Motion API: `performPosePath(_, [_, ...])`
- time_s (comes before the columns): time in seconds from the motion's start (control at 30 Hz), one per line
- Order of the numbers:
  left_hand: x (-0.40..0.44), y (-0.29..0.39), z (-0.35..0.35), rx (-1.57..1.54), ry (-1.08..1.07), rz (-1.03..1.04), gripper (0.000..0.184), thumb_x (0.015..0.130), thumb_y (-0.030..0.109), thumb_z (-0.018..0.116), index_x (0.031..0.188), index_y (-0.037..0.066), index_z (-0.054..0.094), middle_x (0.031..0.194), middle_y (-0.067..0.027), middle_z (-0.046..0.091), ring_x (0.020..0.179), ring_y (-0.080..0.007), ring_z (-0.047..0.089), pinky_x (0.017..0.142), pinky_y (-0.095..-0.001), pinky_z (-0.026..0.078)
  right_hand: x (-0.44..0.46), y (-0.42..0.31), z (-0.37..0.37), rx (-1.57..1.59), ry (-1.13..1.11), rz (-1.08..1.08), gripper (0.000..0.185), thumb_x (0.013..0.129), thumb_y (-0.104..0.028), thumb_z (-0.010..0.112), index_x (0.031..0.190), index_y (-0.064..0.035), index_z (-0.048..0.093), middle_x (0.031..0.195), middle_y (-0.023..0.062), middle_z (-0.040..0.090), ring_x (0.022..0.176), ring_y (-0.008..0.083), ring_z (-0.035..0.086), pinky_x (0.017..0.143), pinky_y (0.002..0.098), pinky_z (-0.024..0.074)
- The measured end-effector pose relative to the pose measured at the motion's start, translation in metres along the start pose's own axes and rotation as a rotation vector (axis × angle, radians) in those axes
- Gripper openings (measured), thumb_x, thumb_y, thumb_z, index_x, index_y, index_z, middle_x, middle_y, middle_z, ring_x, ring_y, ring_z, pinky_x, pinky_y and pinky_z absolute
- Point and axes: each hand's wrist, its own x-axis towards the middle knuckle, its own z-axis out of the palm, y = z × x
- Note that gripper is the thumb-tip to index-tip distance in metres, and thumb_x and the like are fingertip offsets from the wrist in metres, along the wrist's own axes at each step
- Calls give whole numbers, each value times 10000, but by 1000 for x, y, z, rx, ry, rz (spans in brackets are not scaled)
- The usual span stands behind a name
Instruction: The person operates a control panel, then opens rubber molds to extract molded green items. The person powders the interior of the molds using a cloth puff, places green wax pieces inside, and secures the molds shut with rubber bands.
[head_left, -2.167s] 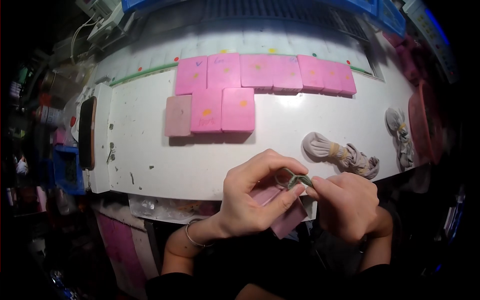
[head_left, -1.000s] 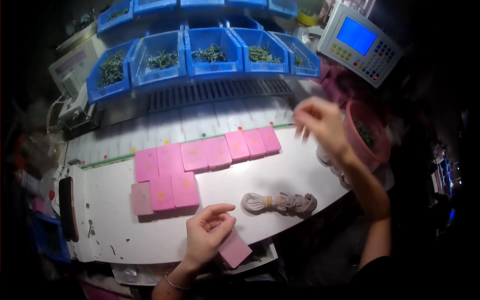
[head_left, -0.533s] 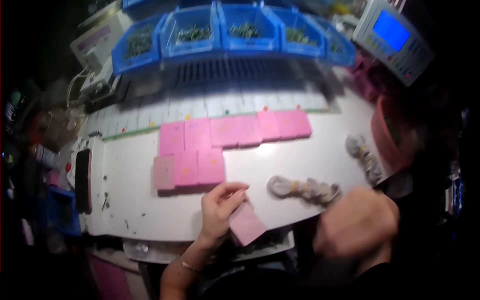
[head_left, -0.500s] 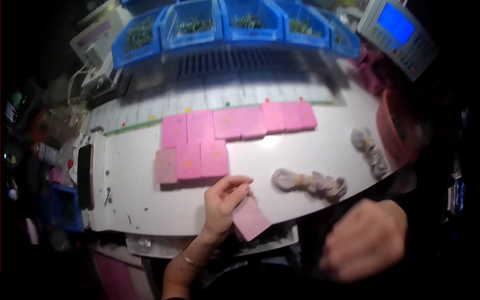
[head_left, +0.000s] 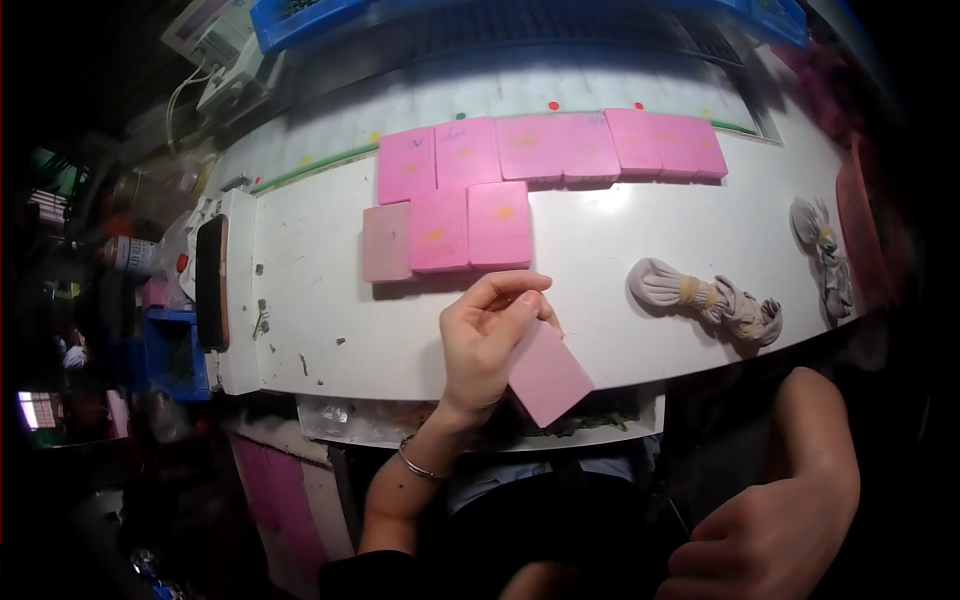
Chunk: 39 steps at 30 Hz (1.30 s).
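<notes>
My left hand (head_left: 487,345) pinches a pale pink rectangular block (head_left: 550,375) by its upper corner, tilted over the table's front edge. Low at the right, my right hand (head_left: 745,545) is closed with its fingers curled under. A thin dark line shows beside its fingers, but what they grip is hidden. Beyond my left hand, several brighter pink blocks (head_left: 498,225) with yellow marks lie in two rows on the white table (head_left: 600,250). A duller, greyish-pink block (head_left: 387,243) sits at the left end of the nearer row.
Two bundles of pale cloth, one nearer (head_left: 705,298) and one farther right (head_left: 822,255), lie tied with bands. A red basket (head_left: 865,220) stands at the right edge. A dark phone-like object (head_left: 212,283) rests at the left. An open drawer (head_left: 330,420) sits below the table edge.
The view has tilted down, so the table appears higher. My right hand has dropped lower, closer to my body. My left hand keeps its hold on the pale pink block.
</notes>
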Motion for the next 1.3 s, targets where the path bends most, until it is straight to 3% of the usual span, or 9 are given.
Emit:
performPosePath(0.17, [1,-2,1,-18,-12,-2,194,863,60,498,994,-75,543,720,-97,582,650,-161,587,601,-260,474,1,6,7,237,-12,4,225,446,-232,563,472,-69,410,493,51,378,425,179,425,373,310,329])
performPosePath(0.27, [1,-3,2,-42,-19,14,186,867,45,500,996,-82,544,727,-104,579,652,-138,578,589,-243,470,-5,10,15,355,-4,129,237,468,-227,579,484,-64,408,498,51,369,406,186,408,359,320,321])
performPosePath(0.33, [0,-3,3,-42,-16,19,184,866,43,497,993,-82,544,725,-103,577,649,-138,578,585,-244,470,-5,17,16,268,-22,-140,245,477,-210,588,489,-59,396,500,53,356,389,184,389,338,325,300])
performPosePath(0.67, [-2,-8,5,-27,1,79,182,866,33,487,994,-85,541,735,-105,573,654,-145,575,594,-255,472,-14,15,28,284,46,-182,253,453,-192,601,500,-57,392,509,54,353,376,181,376,312,311,279])
performPosePath(0.73, [-2,-10,5,-25,-5,98,182,868,33,485,994,-86,541,739,-104,573,657,-146,574,598,-256,473,-6,14,19,416,9,-212,247,454,-189,603,507,-51,404,516,54,366,375,184,380,313,313,289])
performPosePath(0.83, [-3,-12,4,23,-2,138,190,872,58,480,997,-68,547,728,-98,592,651,-187,590,616,-290,481,-5,6,25,353,-8,-224,241,465,-182,612,513,-45,419,517,57,376,377,191,393,316,314,304])
performPosePath(1.17, [-5,-21,3,-21,-9,196,191,890,70,477,1003,-70,542,730,-96,584,638,-175,588,588,-282,489,13,-20,33,437,-1,-122,251,539,-168,647,528,-14,449,494,80,410,365,217,429,339,307,364])
performPosePath(1.23, [-2,-19,1,-22,-4,214,191,890,71,478,1003,-69,542,730,-97,583,637,-173,588,587,-277,489,21,-26,30,568,-44,98,272,568,-187,658,526,-1,464,470,92,430,364,234,459,347,313,377])
performPosePath(1.3, [-4,-20,2,2,3,222,187,892,68,476,1002,-67,542,733,-101,582,639,-167,587,588,-270,487,26,-31,29,515,-43,65,279,569,-197,662,523,-1,470,466,95,437,369,240,471,352,315,383])
